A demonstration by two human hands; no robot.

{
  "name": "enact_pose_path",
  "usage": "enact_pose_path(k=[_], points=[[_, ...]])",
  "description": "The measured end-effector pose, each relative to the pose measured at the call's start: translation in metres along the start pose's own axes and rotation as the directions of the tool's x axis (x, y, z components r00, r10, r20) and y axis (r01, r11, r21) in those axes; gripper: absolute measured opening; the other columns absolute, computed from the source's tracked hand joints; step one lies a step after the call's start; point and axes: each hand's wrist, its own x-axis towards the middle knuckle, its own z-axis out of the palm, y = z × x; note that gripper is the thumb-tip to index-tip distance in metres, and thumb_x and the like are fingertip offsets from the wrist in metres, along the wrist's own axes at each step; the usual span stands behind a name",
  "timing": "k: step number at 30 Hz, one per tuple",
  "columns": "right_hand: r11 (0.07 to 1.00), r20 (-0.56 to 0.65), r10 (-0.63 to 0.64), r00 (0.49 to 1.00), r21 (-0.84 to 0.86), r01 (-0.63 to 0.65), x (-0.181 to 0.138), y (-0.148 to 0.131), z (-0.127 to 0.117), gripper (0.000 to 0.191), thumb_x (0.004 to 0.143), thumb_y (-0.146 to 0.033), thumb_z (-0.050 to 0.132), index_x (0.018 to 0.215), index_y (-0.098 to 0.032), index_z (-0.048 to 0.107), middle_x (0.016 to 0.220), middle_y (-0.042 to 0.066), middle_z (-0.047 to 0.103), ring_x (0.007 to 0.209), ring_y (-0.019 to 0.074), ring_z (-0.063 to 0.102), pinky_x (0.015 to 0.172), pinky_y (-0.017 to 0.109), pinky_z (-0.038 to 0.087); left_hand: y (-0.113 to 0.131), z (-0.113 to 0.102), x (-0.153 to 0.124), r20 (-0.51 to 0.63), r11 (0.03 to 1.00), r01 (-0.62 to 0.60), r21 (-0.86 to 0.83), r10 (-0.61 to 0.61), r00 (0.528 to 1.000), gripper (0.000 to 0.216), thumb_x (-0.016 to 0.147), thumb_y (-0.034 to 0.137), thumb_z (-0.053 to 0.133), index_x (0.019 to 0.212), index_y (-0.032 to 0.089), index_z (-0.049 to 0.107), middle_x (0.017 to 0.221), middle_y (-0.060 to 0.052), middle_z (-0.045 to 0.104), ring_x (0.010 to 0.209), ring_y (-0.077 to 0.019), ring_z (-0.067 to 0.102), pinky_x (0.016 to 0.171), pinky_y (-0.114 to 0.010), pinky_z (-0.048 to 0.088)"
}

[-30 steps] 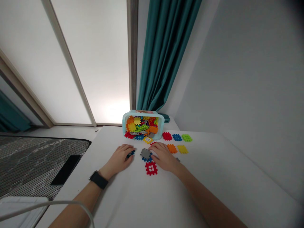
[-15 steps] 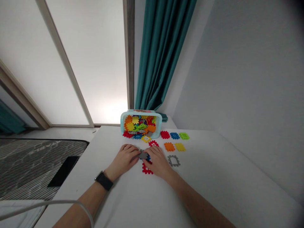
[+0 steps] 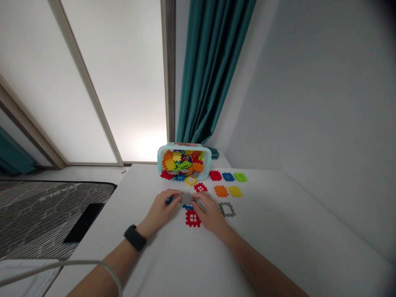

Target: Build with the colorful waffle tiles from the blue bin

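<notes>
Both hands meet over the white table (image 3: pixel 278 231) and pinch a grey waffle-block tile (image 3: pixel 186 199) between them. My left hand (image 3: pixel 161 209) grips its left edge and also curls over a small blue tile (image 3: pixel 169 200). My right hand (image 3: pixel 208 210) grips the tile's right edge. A blue tile (image 3: pixel 188 207) lies just under the grey one. A red window tile (image 3: pixel 193 218) lies flat just in front of my fingers. A grey frame tile (image 3: pixel 227 209) sits to the right of my right hand.
A pale blue tub (image 3: pixel 185 160) lies tipped on its side at the far edge, spilling coloured tiles. Red (image 3: pixel 215 175), blue (image 3: pixel 228 176), green (image 3: pixel 240 177), orange (image 3: pixel 221 190) and yellow (image 3: pixel 235 191) tiles lie in rows to its right. A black phone (image 3: pixel 82 222) lies on the striped bedding at left.
My hands came together from resting apart on the table and took hold of the grey tile. The red window tile, half covered a moment ago, now shows fully.
</notes>
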Motion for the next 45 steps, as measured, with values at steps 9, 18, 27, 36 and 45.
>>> enact_pose_path(k=[9, 18, 27, 36, 45], points=[[0.874, -0.06, 0.316, 0.947, 0.405, -0.266, -0.005, 0.001, 0.011, 0.022, 0.089, -0.037, 0.062, 0.104, -0.021, 0.066, 0.096, 0.006, 0.074, 0.092, 0.0221, 0.07, 0.085, 0.036, 0.054, 0.012, 0.007, -0.006, 0.029, 0.992, 0.062, -0.113, -0.059, 0.998, 0.035, 0.093, 0.031, 0.059, 0.125, 0.018, 0.062, 0.093, -0.005, 0.07, 0.086, -0.0196, 0.064, 0.084, -0.035, 0.05], [0.805, -0.097, 0.347, 0.933, 0.54, -0.244, -0.002, -0.003, 0.005, 0.021, 0.088, -0.042, 0.066, 0.095, -0.022, 0.063, 0.086, 0.004, 0.073, 0.077, 0.0186, 0.069, 0.073, 0.031, 0.053, 0.009, 0.005, -0.008, 0.066, 0.985, -0.144, 0.092, 0.139, 0.988, 0.044, 0.087, 0.035, 0.071, 0.128, 0.021, 0.061, 0.109, -0.01, 0.068, 0.101, -0.0259, 0.061, 0.092, -0.041, 0.046], [0.854, -0.046, 0.317, 0.947, 0.449, -0.264, -0.004, -0.008, 0.004, 0.021, 0.09, -0.034, 0.059, 0.107, -0.023, 0.058, 0.074, -0.001, 0.066, 0.068, 0.0172, 0.065, 0.069, 0.031, 0.05, 0.013, 0.013, -0.004, 0.063, 0.889, 0.256, -0.379, -0.251, 0.966, 0.029, 0.087, 0.034, 0.065, 0.11, 0.016, 0.068, 0.082, -0.003, 0.069, 0.079, -0.0185, 0.063, 0.079, -0.032, 0.048], [0.943, 0.022, 0.263, 0.965, 0.204, -0.262, -0.005, -0.015, 0.004, 0.016, 0.09, -0.032, 0.05, 0.095, -0.02, 0.06, 0.062, -0.004, 0.052, 0.058, 0.015, 0.051, 0.057, 0.027, 0.038, 0.018, 0.016, -0.004, 0.195, 0.735, 0.389, -0.555, -0.339, 0.92, 0.034, 0.078, 0.032, 0.073, 0.107, 0.014, 0.068, 0.072, 0.003, 0.057, 0.067, -0.0126, 0.051, 0.066, -0.025, 0.039], [0.896, 0.072, 0.31, 0.948, 0.311, -0.317, -0.004, -0.014, 0.005, 0.011, 0.091, -0.033, 0.051, 0.09, -0.022, 0.054, 0.06, -0.007, 0.043, 0.055, 0.0134, 0.042, 0.052, 0.024, 0.032, 0.022, 0.022, -0.007, 0.17, 0.715, 0.363, -0.598, -0.329, 0.929, 0.028, 0.082, 0.033, 0.072, 0.101, 0.018, 0.058, 0.068, 0.005, 0.054, 0.066, -0.0136, 0.055, 0.066, -0.027, 0.04]])
